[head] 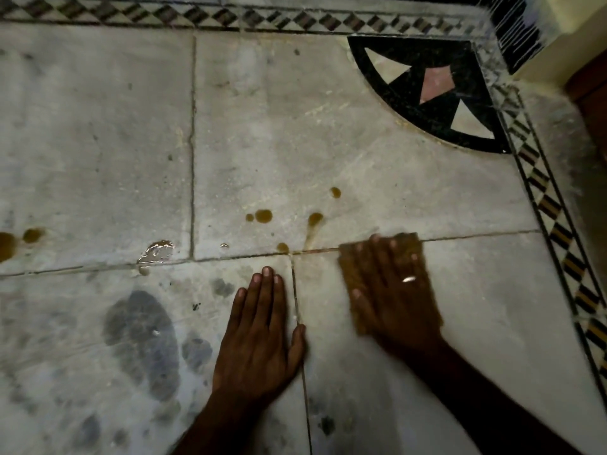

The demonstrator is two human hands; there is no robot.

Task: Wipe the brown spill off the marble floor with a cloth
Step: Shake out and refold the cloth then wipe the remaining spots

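Note:
Brown drops of the spill (263, 216) dot the grey marble floor (98, 142) near its middle, with a smeared drop (314, 219) beside them and more brown patches (19, 239) at the left edge. A wet puddle (156, 252) glistens on a tile joint. My right hand (392, 290) lies flat with straight fingers, pressing a brown cloth (410, 246) onto the floor just right of the drops; the hand is blurred and hides most of the cloth. My left hand (262, 333) rests flat on the floor, fingers straight, holding nothing.
A black fan-shaped inlay (427, 93) fills the far right corner, inside a patterned border strip (551, 208) running along the top and right. A cream wall and brown wood (588, 90) stand at the far right. Dark damp marks (141, 336) stain the near-left tile.

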